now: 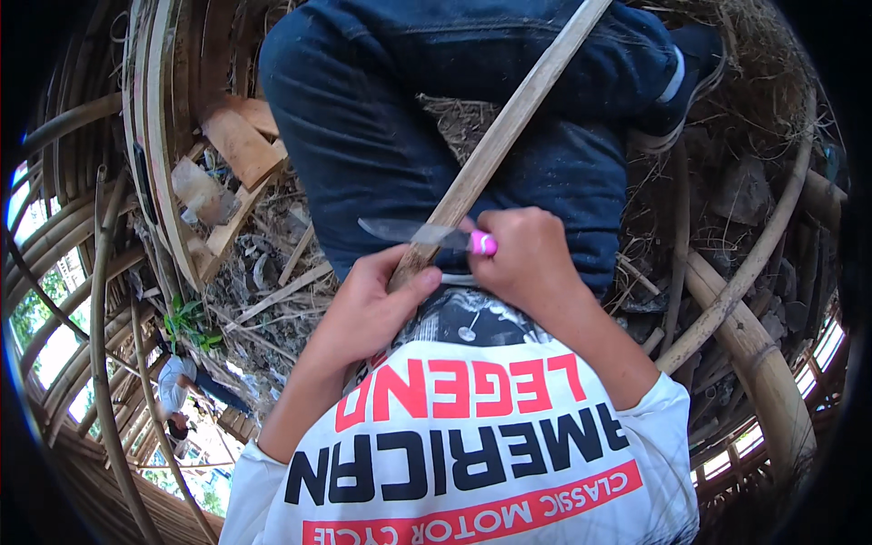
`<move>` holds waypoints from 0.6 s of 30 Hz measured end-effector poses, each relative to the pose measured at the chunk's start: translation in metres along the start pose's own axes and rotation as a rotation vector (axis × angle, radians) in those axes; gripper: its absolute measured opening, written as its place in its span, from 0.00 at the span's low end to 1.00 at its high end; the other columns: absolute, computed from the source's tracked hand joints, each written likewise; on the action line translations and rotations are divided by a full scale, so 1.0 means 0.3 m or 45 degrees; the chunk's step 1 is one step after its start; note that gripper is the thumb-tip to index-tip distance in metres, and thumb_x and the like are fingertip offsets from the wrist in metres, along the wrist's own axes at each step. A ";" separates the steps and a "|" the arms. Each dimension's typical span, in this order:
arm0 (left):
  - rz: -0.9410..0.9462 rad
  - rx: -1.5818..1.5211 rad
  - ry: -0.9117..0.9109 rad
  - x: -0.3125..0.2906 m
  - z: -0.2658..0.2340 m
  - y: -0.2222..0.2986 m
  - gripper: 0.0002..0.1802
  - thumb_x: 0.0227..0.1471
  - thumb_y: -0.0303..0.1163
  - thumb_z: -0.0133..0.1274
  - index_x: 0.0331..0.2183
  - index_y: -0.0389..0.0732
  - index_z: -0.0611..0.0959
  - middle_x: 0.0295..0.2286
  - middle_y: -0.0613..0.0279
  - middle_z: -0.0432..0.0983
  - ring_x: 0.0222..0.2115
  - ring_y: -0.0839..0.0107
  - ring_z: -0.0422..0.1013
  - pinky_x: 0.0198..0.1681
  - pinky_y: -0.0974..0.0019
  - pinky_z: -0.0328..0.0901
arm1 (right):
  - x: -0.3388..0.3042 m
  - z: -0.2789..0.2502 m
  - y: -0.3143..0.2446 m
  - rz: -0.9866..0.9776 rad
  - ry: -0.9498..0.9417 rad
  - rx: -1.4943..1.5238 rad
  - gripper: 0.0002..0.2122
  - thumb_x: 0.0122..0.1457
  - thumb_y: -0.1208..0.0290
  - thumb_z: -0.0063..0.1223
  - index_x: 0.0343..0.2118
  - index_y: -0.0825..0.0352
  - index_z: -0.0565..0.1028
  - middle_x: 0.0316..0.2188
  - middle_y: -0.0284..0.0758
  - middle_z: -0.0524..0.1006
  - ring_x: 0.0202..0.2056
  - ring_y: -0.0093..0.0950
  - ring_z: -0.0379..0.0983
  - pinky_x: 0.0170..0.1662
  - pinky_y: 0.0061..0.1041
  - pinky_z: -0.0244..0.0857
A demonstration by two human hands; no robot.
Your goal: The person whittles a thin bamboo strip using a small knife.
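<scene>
A long, pale wooden stick (509,127) slants across my lap, from near my waist up past my legs to the upper edge. My left hand (381,295) is closed round its near end, thumb on top. In my right hand (527,254) is a knife (409,231) with a pink handle, the fist wrapped round the grip. Its blade lies across the stick just beyond my left hand and points left. Whether the edge bites into the wood cannot be made out.
My legs in dark jeans (363,163) lie folded under the stick. Wooden boards (241,145) stand at the left, bamboo poles (758,363) at the right. Stones and dry debris cover the ground. Another person (177,386) is farther off at the lower left.
</scene>
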State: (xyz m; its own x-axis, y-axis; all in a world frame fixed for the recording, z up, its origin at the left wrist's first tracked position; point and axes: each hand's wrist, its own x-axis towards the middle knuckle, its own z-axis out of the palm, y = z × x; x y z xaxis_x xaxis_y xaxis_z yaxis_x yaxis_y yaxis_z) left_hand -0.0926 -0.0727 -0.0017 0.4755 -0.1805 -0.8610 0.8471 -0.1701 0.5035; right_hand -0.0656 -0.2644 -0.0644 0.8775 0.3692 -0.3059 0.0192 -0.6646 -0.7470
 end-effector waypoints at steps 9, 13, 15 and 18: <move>-0.046 0.186 0.130 -0.066 -0.099 -0.075 0.17 0.54 0.31 0.58 0.43 0.31 0.79 0.27 0.70 0.75 0.27 0.85 0.66 0.30 0.76 0.64 | -0.005 -0.123 0.018 -0.033 -0.001 0.401 0.08 0.49 0.68 0.58 0.25 0.67 0.73 0.20 0.45 0.76 0.23 0.45 0.75 0.28 0.38 0.67; -0.012 0.185 0.127 -0.090 -0.175 -0.138 0.15 0.54 0.31 0.58 0.41 0.32 0.79 0.25 0.72 0.73 0.24 0.85 0.65 0.26 0.76 0.62 | 0.026 -0.185 0.071 0.050 0.135 0.404 0.09 0.53 0.71 0.52 0.34 0.67 0.68 0.18 0.48 0.73 0.24 0.49 0.73 0.28 0.42 0.65; 0.009 0.207 0.175 -0.090 -0.188 -0.154 0.14 0.54 0.33 0.58 0.39 0.32 0.80 0.23 0.72 0.73 0.23 0.85 0.63 0.26 0.75 0.61 | 0.054 -0.207 0.104 0.044 0.241 0.412 0.08 0.56 0.72 0.50 0.37 0.67 0.68 0.19 0.48 0.74 0.24 0.48 0.75 0.28 0.42 0.65; 0.139 0.496 0.244 -0.086 -0.231 -0.189 0.14 0.54 0.33 0.58 0.37 0.32 0.80 0.22 0.71 0.72 0.23 0.84 0.62 0.25 0.74 0.60 | 0.078 -0.256 0.120 0.168 0.269 0.356 0.09 0.57 0.71 0.50 0.39 0.69 0.69 0.19 0.48 0.75 0.25 0.47 0.75 0.27 0.40 0.66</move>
State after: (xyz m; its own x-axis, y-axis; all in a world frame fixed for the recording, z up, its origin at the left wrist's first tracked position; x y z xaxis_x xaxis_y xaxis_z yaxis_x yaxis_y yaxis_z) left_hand -0.1364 0.0087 -0.0130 0.6236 -0.0408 -0.7807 0.6546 -0.5187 0.5500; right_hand -0.0075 -0.3295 -0.0530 0.9438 0.1304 -0.3038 -0.2069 -0.4837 -0.8504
